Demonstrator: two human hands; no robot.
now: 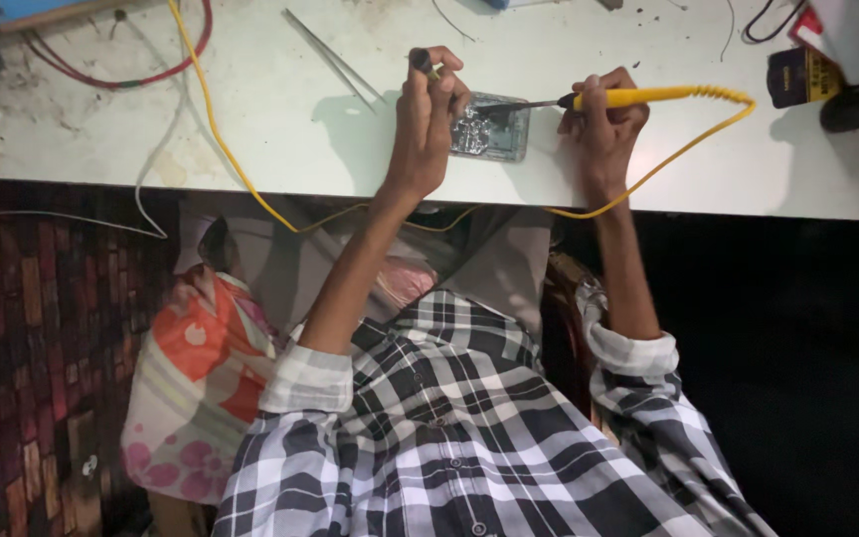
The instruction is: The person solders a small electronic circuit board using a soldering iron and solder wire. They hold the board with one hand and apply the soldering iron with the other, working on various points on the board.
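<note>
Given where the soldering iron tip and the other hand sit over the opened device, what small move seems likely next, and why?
Probably lowering the yellow soldering iron tip slightly onto the opened device: the right hand aims it at the device's top edge, while the left hand holds a small tool beside it.

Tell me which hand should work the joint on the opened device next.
Right. The right hand grips the yellow soldering iron, its tip on the opened device. The left hand holds a small dark-tipped tool by the device's edge, probably only steadying.

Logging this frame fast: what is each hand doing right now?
Left hand: closed on a small dark-tipped tool, over the opened device.
Right hand: closed on the yellow soldering iron, tip at the device.
</note>
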